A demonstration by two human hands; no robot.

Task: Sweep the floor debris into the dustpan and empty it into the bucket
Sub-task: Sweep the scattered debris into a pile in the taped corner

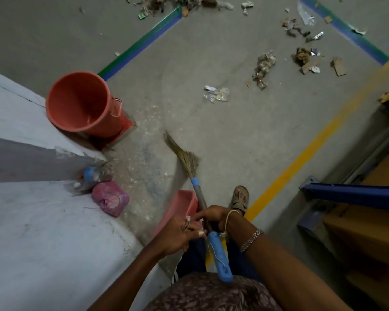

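Note:
My right hand (216, 217) grips the shaft of a grass broom (188, 160) just above its blue handle end (219, 257); the bristles point toward the floor ahead. My left hand (177, 235) holds the handle of a pink dustpan (182, 204), which hangs low beside the broom shaft. An orange-red bucket (81, 102) stands to the left by the wall, with nothing visible inside. Paper and wrapper debris (264, 66) lies scattered on the grey floor ahead and to the right, with a bigger heap (166, 3) at the top edge.
A pale wall (20, 221) runs along the left, with a pink tied bag (110, 199) and a crushed bottle (92, 173) at its foot. A blue metal rack (350, 194) with cardboard stands on the right. Yellow (301, 158) and blue-green (142, 43) floor lines cross the floor. My sandalled foot (239, 197) is beside the broom.

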